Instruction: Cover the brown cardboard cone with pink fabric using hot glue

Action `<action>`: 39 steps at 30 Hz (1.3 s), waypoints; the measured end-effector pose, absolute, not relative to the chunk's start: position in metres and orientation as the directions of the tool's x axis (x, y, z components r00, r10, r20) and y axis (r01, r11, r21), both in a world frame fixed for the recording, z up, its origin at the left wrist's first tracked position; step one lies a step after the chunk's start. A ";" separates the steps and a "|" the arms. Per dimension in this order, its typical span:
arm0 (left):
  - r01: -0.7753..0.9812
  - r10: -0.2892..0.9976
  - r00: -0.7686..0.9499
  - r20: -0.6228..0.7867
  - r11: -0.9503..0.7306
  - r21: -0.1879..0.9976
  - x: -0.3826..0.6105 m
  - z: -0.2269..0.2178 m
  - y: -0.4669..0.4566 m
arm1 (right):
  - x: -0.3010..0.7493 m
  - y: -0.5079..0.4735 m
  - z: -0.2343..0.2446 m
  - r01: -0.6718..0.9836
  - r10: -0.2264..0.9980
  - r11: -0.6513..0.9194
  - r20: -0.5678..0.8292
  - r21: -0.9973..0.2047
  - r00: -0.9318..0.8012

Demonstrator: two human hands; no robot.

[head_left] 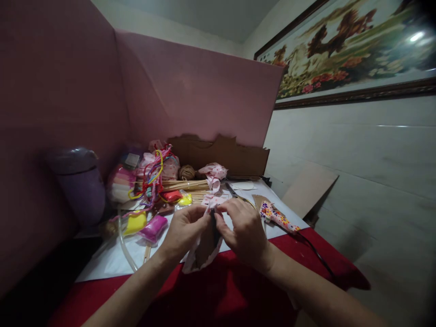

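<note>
Both hands pinch the top edge of a brownish cardboard piece [203,249] whose border is wrapped in pale pink cloth or paper. My left hand [185,229] has thumb and forefinger closed on its upper left side. On the upper right side, the fingers of my right hand [243,227] are bent and closed, beside a dark strip running down the piece. Just beyond the fingertips lies pink dotted material [214,200]. Scissors [238,194] rest on the white sheet behind my right hand, partly covered by it.
At right lies a flower-patterned glue gun [277,217] with a black cord. Bamboo sticks [185,185], a twine ball [187,172], pipe cleaners [156,175] and packets of yellow [135,223] and magenta clay [154,228] crowd the left. Torn cardboard [218,156] stands behind.
</note>
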State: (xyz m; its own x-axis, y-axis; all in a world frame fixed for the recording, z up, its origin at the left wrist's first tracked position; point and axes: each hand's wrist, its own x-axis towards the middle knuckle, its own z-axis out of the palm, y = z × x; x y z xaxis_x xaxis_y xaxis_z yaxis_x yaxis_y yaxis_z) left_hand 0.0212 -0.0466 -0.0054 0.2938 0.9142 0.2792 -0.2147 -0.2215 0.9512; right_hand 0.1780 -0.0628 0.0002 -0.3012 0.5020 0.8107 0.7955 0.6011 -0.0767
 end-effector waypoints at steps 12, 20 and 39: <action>-0.248 0.937 0.270 0.220 -0.153 0.957 0.024 -0.009 -0.044 | 0.170 -0.058 -0.006 0.893 0.444 0.432 0.833 0.124 -0.330; -0.300 0.946 0.262 0.190 -0.108 0.948 0.021 -0.012 -0.042 | 0.174 -0.060 -0.006 0.840 0.456 0.542 0.829 0.031 -0.325; -0.324 0.944 0.291 0.159 -0.059 0.944 0.022 -0.010 -0.043 | 0.173 -0.058 -0.006 0.791 0.449 0.609 0.847 -0.056 -0.285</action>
State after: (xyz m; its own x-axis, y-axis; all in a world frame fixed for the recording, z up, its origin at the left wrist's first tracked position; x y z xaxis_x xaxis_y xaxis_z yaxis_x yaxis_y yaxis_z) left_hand 0.0224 -0.0428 -0.0098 0.2907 0.9436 0.1585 -0.3239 -0.0588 0.9443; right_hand 0.1727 -0.0578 -0.0065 -0.2852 0.4491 0.8467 0.7913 0.6088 -0.0564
